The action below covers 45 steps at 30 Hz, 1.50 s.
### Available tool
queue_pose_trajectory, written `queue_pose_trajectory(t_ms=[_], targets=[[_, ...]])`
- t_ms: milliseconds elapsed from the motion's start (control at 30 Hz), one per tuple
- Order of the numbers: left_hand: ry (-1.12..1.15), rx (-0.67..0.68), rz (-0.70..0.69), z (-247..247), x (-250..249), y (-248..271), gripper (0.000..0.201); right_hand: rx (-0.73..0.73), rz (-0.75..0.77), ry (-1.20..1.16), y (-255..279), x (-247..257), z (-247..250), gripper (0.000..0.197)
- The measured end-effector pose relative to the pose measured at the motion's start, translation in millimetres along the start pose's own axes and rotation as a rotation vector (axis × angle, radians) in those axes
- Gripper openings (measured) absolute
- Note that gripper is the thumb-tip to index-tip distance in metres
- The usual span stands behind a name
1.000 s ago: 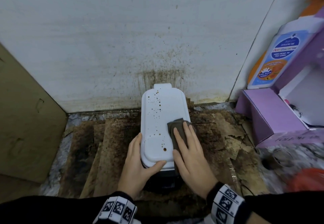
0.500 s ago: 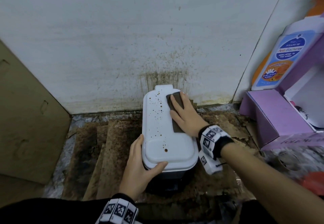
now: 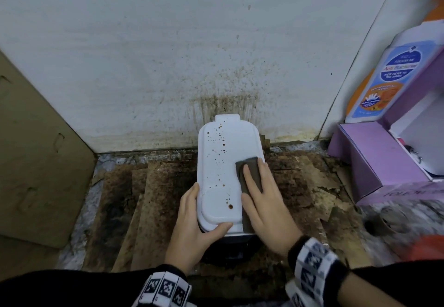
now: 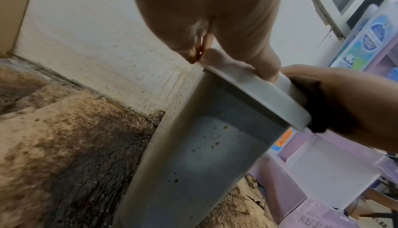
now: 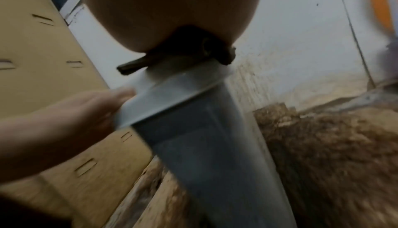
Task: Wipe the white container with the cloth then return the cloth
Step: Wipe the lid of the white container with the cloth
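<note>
Wiping now: right hand [image 3: 263, 204] presses flat-fingered on the cloth [image 3: 248, 174], left hand [image 3: 197, 222] clamping the white container [image 3: 221, 162]; brown spots [image 3: 219, 143] next.

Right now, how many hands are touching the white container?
2. The left hand holds the near left corner of the white container, thumb on the lid. The right hand presses the cloth flat on the lid's right side.
</note>
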<state>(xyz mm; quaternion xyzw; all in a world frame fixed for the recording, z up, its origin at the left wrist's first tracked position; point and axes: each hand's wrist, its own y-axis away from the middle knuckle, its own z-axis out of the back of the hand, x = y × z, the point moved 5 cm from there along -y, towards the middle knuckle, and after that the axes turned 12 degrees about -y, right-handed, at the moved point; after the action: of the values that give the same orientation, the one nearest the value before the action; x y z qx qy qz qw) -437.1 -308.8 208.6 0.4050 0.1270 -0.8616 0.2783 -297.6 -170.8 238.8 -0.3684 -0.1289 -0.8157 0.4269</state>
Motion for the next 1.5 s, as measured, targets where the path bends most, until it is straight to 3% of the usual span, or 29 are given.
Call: queue_pose_trajectory(t_ms=[133, 300, 567, 700, 833, 1067, 1200, 1367, 1500], targets=[[-0.010, -0.005, -0.008, -1, 0, 0, 0.108, -0.068, -0.017, -0.019, 41, 14, -12, 0.060], [-0.002, 0.014, 0.004, 2, 1, -1, 0.112, 0.023, 0.027, 0.000, 24, 11, -4, 0.061], [0.030, 0.047, 0.018, 2, -1, -1, 0.106, 0.328, -0.071, -0.085, -86, -23, 30, 0.067], [0.022, 0.042, 0.028, 2, 0, -1, 0.106, 0.381, -0.122, -0.030, -146, -35, 42, 0.066], [0.022, 0.044, 0.033, 4, 1, -2, 0.107, 0.410, -0.138, -0.016, -171, -40, 41, 0.067], [0.035, 0.051, 0.035, 2, 0, -1, 0.108, 0.324, -0.156, -0.186, -115, -37, 33, 0.072], [0.019, 0.041, 0.025, 1, 0, -1, 0.109, 0.139, -0.082, -0.283, -47, -23, 19, 0.065], [-0.005, 0.028, 0.010, 0, -1, 1, 0.112, -0.105, -0.004, -0.199, 34, 2, -1, 0.057], [-0.006, 0.026, 0.017, 0, 1, 0, 0.112, -0.108, 0.000, -0.046, 36, 8, -8, 0.059]])
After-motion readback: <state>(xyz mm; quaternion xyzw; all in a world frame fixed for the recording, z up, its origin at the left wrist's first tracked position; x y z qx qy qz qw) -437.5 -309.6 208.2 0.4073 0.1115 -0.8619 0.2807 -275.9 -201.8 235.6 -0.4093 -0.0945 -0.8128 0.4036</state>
